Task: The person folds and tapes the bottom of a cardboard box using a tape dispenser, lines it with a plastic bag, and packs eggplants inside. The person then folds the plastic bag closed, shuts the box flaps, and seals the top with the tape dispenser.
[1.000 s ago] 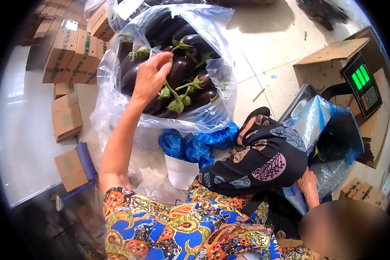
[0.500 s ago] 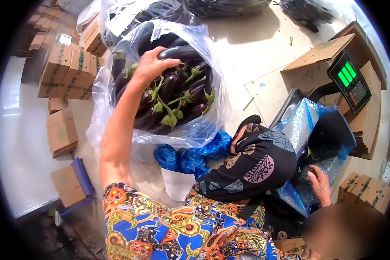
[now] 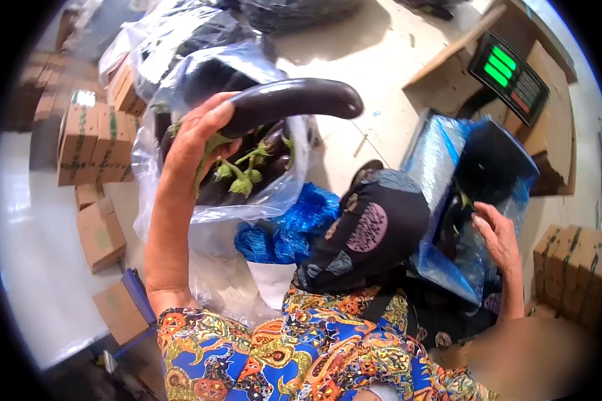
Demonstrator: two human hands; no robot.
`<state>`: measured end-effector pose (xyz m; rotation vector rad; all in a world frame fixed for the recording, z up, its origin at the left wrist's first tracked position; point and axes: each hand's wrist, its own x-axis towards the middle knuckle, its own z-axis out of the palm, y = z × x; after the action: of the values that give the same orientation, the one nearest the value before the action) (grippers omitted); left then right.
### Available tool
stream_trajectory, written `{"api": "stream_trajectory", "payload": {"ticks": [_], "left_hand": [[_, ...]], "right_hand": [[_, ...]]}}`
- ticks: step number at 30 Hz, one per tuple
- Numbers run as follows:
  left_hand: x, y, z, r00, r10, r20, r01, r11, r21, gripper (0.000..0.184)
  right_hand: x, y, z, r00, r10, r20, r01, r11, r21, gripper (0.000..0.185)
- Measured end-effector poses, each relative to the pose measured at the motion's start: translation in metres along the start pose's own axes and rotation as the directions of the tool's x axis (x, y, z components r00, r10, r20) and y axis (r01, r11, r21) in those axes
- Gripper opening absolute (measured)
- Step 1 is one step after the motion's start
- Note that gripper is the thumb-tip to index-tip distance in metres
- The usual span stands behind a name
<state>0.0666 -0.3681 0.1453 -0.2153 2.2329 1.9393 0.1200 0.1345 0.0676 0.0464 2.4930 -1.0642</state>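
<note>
A long, glossy dark purple eggplant point(image 3: 294, 103) is gripped near its stem end by my left hand point(image 3: 201, 127), raised above a clear plastic bag point(image 3: 294, 180). Inside that bag lie several more eggplants with green stems point(image 3: 244, 175). On the right, my right hand point(image 3: 498, 230) is at the edge of a dark bin point(image 3: 518, 157) lined with blue bubble wrap point(image 3: 441, 144). Its fingers are apart and hold nothing visible. Close to those fingertips, an eggplant point(image 3: 451, 227) with a green stem lies in the lined bin.
A scale display point(image 3: 508, 73) with green digits stands behind the bin, beside open cardboard point(image 3: 555, 120). Crumpled blue plastic point(image 3: 294, 224) lies near my knee point(image 3: 381, 207). Stacked cartons stand at left point(image 3: 100, 144) and right point(image 3: 572, 271). More filled bags point(image 3: 180, 40) sit at the back.
My left hand has lifted an eggplant out of the clear bag, toward the camera. My right hand has shifted slightly upward by the bin. The whole view has turned a little.
</note>
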Motion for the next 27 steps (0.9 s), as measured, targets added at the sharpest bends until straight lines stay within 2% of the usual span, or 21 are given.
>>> {"api": "stream_trajectory", "payload": {"ticks": [2, 3, 5, 6, 7, 9, 11, 15, 17, 18, 19, 20, 21, 22, 23, 24, 25, 26, 27], "left_hand": [[0.005, -0.007, 0.007, 0.998, 0.057, 0.021, -0.057, 0.998, 0.021, 0.056], [0.002, 0.0, 0.009, 1.0, 0.0, 0.018, 0.0, 1.0, -0.001, 0.052], [0.001, 0.001, 0.027, 0.993, 0.041, -0.112, -0.047, 0.998, -0.045, 0.048], [0.001, -0.002, 0.024, 0.996, 0.087, -0.019, -0.087, 0.996, -0.017, 0.046], [-0.002, 0.007, 0.05, 0.977, 0.036, -0.211, -0.043, 0.999, -0.026, 0.052], [0.001, 0.008, 0.051, 0.991, 0.132, -0.022, -0.131, 0.991, 0.021, 0.064], [0.001, 0.016, 0.07, 0.988, 0.154, -0.026, -0.15, 0.98, 0.131, 0.068], [0.016, 0.042, 0.101, 0.959, 0.126, 0.253, -0.175, 0.968, 0.178, 0.072], [0.019, 0.054, 0.112, 0.909, 0.094, 0.405, -0.18, 0.967, 0.178, 0.07], [0.007, 0.066, 0.134, 0.936, 0.133, 0.325, -0.219, 0.945, 0.244, 0.067], [0.008, 0.06, 0.135, 0.905, 0.116, 0.41, -0.184, 0.974, 0.131, 0.061], [0.007, 0.055, 0.136, 0.865, 0.098, 0.493, -0.125, 0.992, 0.023, 0.055], [0.006, 0.05, 0.138, 0.818, 0.079, 0.57, -0.047, 0.996, -0.069, 0.05], [0.013, 0.04, 0.149, 0.77, 0.336, 0.542, -0.439, 0.896, 0.069, 0.052], [0.014, 0.036, 0.158, 0.715, 0.4, 0.574, -0.473, 0.88, -0.024, 0.051], [0.015, 0.034, 0.166, 0.678, 0.413, 0.609, -0.47, 0.879, -0.073, 0.051], [0.015, 0.022, 0.171, 0.658, 0.464, 0.593, -0.511, 0.854, -0.101, 0.056], [0.008, 0.017, 0.165, 0.649, 0.538, 0.538, -0.595, 0.8, -0.082, 0.054], [0.004, 0.011, 0.159, 0.626, 0.606, 0.492, -0.67, 0.74, -0.059, 0.053]], "right_hand": [[-0.008, 0.0, -0.004, 1.0, 0.013, -0.01, -0.012, 0.999, 0.049, 0.034], [-0.007, 0.001, -0.004, 1.0, -0.002, -0.022, 0.003, 0.999, 0.043, 0.034], [-0.009, 0.006, -0.007, 0.998, 0.001, -0.056, 0.0, 1.0, 0.024, 0.033], [-0.009, 0.008, -0.011, 0.994, -0.059, -0.088, 0.06, 0.998, 0.006, 0.032], [-0.008, 0.01, -0.015, 0.987, -0.105, -0.124, 0.104, 0.994, -0.02, 0.032], [-0.006, 0.016, -0.03, 0.984, -0.039, -0.176, 0.04, 0.999, 0.004, 0.033], [-0.008, 0.013, -0.041, 0.967, -0.008, -0.254, 0.015, 1.0, 0.023, 0.034], [-0.013, -0.002, -0.044, 0.953, -0.064, -0.295, 0.111, 0.983, 0.144, 0.033], [-0.022, -0.026, -0.045, 0.955, -0.109, -0.277, 0.143, 0.984, 0.105, 0.031], [-0.024, -0.043, -0.042, 0.954, -0.159, -0.253, 0.187, 0.978, 0.088, 0.03], [-0.029, -0.057, -0.037, 0.961, -0.16, -0.226, 0.208, 0.956, 0.207, 0.035], [-0.034, -0.077, -0.039, 0.969, -0.193, -0.154, 0.229, 0.936, 0.267, 0.053], [-0.034, -0.092, -0.033, 0.972, -0.197, -0.129, 0.232, 0.883, 0.407, 0.082], [-0.033, -0.104, -0.019, 0.976, -0.183, -0.12, 0.219, 0.831, 0.511, 0.106], [-0.034, -0.119, -0.011, 0.985, -0.168, -0.031, 0.157, 0.815, 0.557, 0.118], [-0.033, -0.132, -0.013, 0.994, -0.103, 0.031, 0.079, 0.891, 0.446, 0.116], [-0.031, -0.126, -0.019, 0.989, -0.045, 0.139, 0.001, 0.952, 0.305, 0.099], [-0.032, -0.128, -0.017, 0.991, 0.018, 0.133, -0.054, 0.961, 0.271, 0.083], [-0.03, -0.115, -0.019, 0.993, 0.008, 0.12, -0.026, 0.988, 0.15, 0.077]]}}
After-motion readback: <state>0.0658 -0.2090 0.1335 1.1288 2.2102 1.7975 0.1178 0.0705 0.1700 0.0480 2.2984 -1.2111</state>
